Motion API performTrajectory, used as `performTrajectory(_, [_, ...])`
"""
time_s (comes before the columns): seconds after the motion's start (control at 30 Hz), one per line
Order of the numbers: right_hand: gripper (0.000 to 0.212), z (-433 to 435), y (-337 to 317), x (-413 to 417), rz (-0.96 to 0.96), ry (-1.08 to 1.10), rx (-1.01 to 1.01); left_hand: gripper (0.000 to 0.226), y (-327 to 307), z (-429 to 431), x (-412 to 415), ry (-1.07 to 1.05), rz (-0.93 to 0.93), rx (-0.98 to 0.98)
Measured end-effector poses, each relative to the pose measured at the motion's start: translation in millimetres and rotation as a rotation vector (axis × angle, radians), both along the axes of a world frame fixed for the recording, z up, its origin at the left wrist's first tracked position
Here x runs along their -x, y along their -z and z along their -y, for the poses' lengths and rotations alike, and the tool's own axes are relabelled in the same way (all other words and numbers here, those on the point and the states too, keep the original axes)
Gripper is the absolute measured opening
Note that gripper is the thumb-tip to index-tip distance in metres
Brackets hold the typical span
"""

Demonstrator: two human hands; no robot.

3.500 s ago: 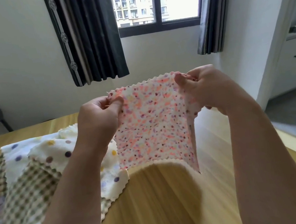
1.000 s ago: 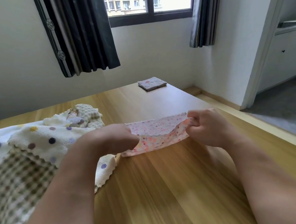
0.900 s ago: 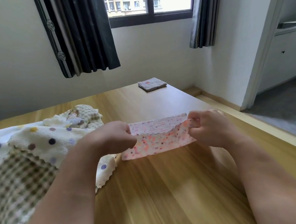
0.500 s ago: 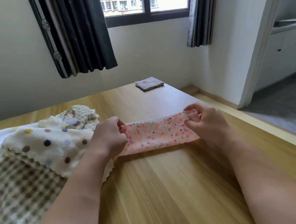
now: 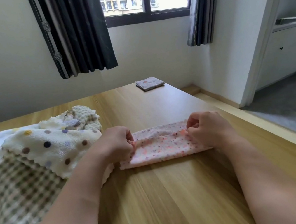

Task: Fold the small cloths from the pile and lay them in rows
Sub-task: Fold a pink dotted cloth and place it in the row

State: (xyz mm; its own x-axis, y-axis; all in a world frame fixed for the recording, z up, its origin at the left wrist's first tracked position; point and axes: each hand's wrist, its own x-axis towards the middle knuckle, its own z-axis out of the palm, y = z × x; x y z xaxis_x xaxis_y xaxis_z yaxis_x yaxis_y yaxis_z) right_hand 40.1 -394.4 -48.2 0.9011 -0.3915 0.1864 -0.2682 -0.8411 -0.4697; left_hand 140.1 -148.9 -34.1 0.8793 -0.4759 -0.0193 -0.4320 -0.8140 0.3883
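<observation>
While my left hand (image 5: 118,143) and right hand (image 5: 207,129) each pinch an end of the pink speckled cloth (image 5: 164,148) with curled fingers (image 5: 192,131), it lies folded in half on the surface (image 5: 166,196), just beside the pile (image 5: 33,155). Next, I judge, a crosswise fold; bare wood lies nearer me, the surface's right edge close by.

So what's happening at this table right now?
A person is folding a pink speckled cloth on the wooden table. The left hand and right hand each pinch one end of it, already doubled over. A pile of unfolded cloths waits on the left; one folded cloth lies at the far edge.
</observation>
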Motion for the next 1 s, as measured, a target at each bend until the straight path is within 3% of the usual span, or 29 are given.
performTrajectory(0.13, [0.010, -3, -1, 2, 0.039, 0.018, -0.030, 0.009, -15, -4, 3, 0.017, -0.067, -0.043])
performTrajectory(0.4, [0.014, 1, 6, -14, 0.368, 0.085, -0.078, 0.006, -15, -1, -2, -0.059, 0.088, 0.091])
performTrajectory(0.5, [0.016, 6, 19, -23, 0.317, 0.039, -0.002, 0.010, 6, 3, -4, -0.105, 0.198, 0.075])
performTrajectory(0.7, [0.036, 9, 29, -33, -0.080, 0.086, 0.112, 0.005, 28, 5, -6, -0.113, 0.259, -0.005])
performTrajectory(0.87, [0.023, 9, 28, -32, -0.020, 0.094, 0.071, 0.013, 28, 2, -7, -0.092, 0.275, 0.110])
performTrajectory(1.0, [0.010, 12, 23, -29, 0.182, 0.066, -0.207, 0.027, 23, 0, -10, -0.119, 0.143, 0.350])
